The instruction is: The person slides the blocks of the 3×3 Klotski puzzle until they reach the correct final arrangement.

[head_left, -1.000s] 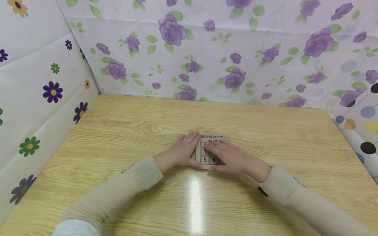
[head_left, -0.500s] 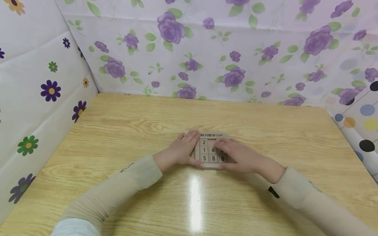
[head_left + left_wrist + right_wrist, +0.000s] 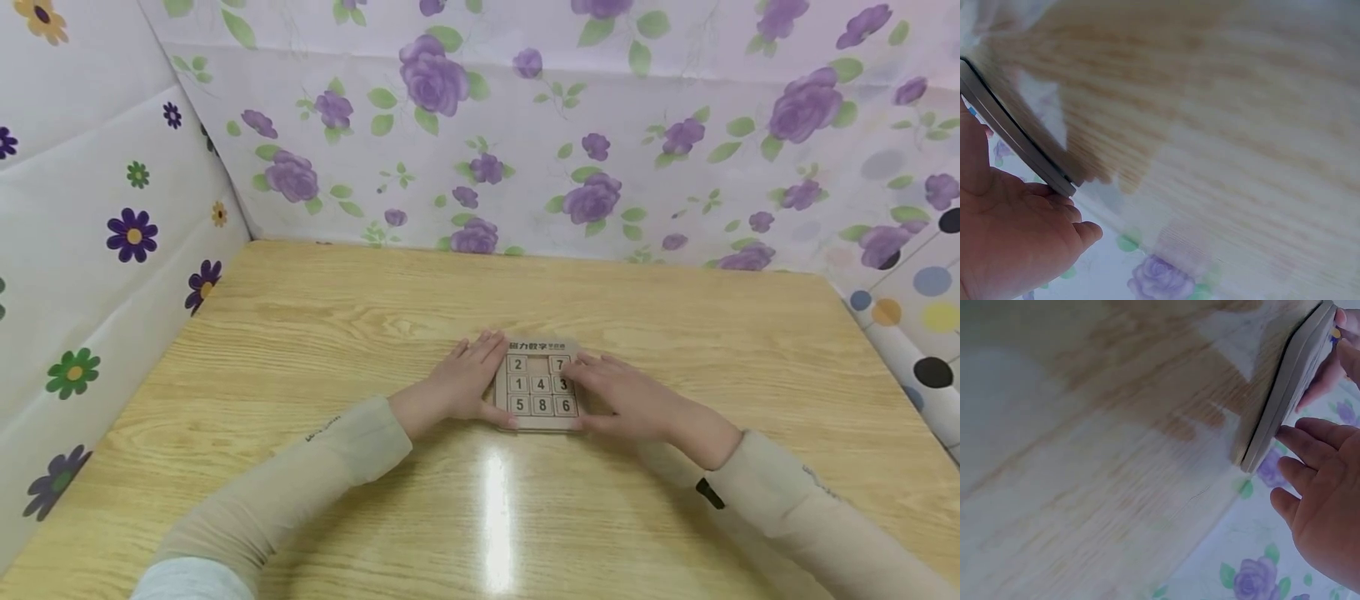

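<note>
Touching a tray (image 3: 543, 423) of eight numbered tiles (image 3: 541, 384), left hand (image 3: 471, 380) and right hand (image 3: 628, 400) lie unclenched.

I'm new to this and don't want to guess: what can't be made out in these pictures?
Head: the smallest print on the puzzle board, too small to read.
Head: part of the board's right edge, behind the right hand.
Left wrist: the number tiles, as the board shows edge-on.
Right wrist: part of the right hand, cut off by the frame.

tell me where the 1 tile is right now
In the head view, the 1 tile sits in the left column of the sliding number puzzle, between the 2 tile above and the 5 tile below.
</note>
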The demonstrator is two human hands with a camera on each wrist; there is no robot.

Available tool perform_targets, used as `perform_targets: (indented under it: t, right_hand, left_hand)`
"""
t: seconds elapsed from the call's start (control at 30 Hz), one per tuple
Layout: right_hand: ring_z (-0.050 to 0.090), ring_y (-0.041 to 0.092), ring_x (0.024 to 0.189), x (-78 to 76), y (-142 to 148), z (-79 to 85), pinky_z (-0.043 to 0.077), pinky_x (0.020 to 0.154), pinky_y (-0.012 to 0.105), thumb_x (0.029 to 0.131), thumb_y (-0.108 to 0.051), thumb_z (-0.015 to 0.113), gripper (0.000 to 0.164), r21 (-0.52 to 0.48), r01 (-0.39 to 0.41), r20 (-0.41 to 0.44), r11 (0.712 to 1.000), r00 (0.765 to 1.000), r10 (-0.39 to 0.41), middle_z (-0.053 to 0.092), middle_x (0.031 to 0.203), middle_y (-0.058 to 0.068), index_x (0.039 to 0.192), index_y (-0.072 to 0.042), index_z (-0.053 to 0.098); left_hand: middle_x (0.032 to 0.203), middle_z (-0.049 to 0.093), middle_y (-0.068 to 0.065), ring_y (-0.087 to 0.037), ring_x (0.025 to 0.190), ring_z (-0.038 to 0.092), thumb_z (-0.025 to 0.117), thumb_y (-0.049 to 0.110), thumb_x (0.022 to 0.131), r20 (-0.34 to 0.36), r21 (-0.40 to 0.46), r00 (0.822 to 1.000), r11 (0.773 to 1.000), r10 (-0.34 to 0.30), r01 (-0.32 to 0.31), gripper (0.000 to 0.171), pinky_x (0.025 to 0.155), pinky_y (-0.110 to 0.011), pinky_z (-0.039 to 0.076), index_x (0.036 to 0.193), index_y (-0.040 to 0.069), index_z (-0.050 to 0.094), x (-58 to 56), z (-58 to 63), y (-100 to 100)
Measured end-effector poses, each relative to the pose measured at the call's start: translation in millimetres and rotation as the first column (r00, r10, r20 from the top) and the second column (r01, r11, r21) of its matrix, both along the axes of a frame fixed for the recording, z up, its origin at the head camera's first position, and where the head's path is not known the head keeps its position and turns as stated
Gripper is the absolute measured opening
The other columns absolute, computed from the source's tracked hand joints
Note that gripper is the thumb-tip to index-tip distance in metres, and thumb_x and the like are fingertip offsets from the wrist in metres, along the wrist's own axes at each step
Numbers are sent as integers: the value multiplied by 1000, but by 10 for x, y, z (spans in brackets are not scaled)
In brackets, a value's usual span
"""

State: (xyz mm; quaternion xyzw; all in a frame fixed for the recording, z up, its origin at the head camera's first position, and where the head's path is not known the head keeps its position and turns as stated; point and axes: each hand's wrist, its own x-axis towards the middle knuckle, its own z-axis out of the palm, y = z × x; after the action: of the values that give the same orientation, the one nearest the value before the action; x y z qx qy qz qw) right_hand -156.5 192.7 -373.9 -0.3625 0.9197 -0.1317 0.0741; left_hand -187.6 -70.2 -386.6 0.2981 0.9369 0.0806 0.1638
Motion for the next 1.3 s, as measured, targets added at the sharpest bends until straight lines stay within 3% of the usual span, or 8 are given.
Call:
perform_targets:
  t: [0.43, 0.87, 1.3]
  right_hand:
    - [30, 37, 140, -59, -162, -39, 23, 115, 55, 89, -43, 62, 72, -3, -79, 12, 997, 997, 79, 41, 148, 14, 143, -1, 38]
    - [35, 38, 137, 133, 18, 38, 25, 113, 57, 87, -38, 66, 67, 11, -34, 27, 999, 999, 34, 45, 145, 16, 141, -4, 44]
    - [34, 37, 138, 95, -8, 31, 25, 114, 55, 88, -39, 65, 66, 34, -16, 25, 999, 1000, 16, 45, 145, 16, 140, -4, 44]
  left_hand:
    - [160, -1, -11, -23, 148, -1, 64, 72, 70, -5, -3, 1000, 1000, 1, -1, 123, 120, -42, 3, 153, 3, 5, 3, -26, 22]
    - [160, 0, -11, -24, 148, -1, 65, 71, 70, -11, -12, 1000, 1000, 2, -2, 122, 121, -43, 3, 153, 3, 5, 1, 47, 9]
    - [160, -1, -11, -25, 148, -1, 65, 71, 70, 3, -6, 1000, 1000, 4, -4, 122, 120, -43, 3, 153, 4, 5, 9, 13, 9]
